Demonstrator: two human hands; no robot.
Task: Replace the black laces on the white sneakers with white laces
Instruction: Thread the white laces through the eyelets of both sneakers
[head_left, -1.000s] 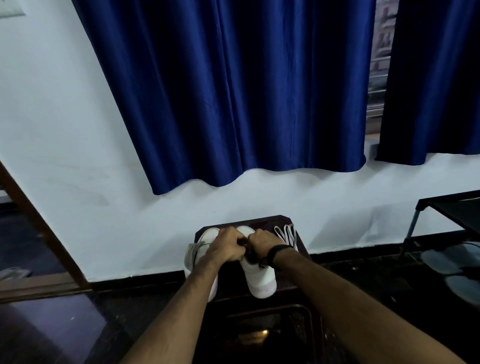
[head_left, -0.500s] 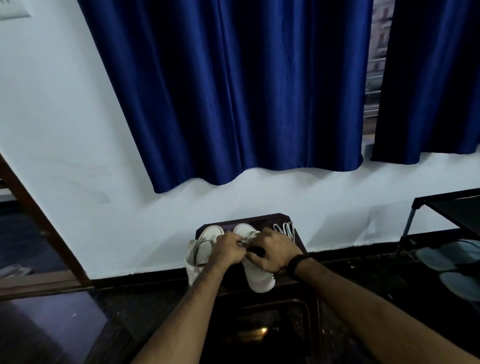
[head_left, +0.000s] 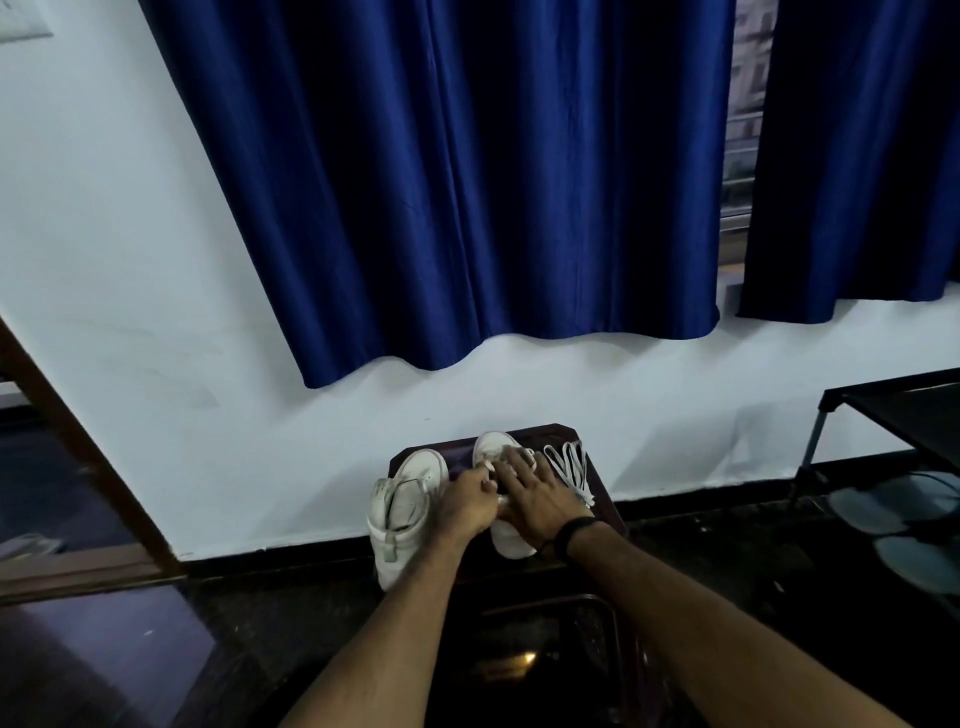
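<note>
Dark stool: hands hide right sneaker's lacing.

We cannot see the lacing of the right sneaker under both hands; the left hand hides its own fingers' grip

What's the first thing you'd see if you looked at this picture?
Big blue curtains fill the top, hanging over a white wall. Low in the middle, the left hand and right hand work on a white sneaker atop a dark stool, with white laces just beside it.
</note>
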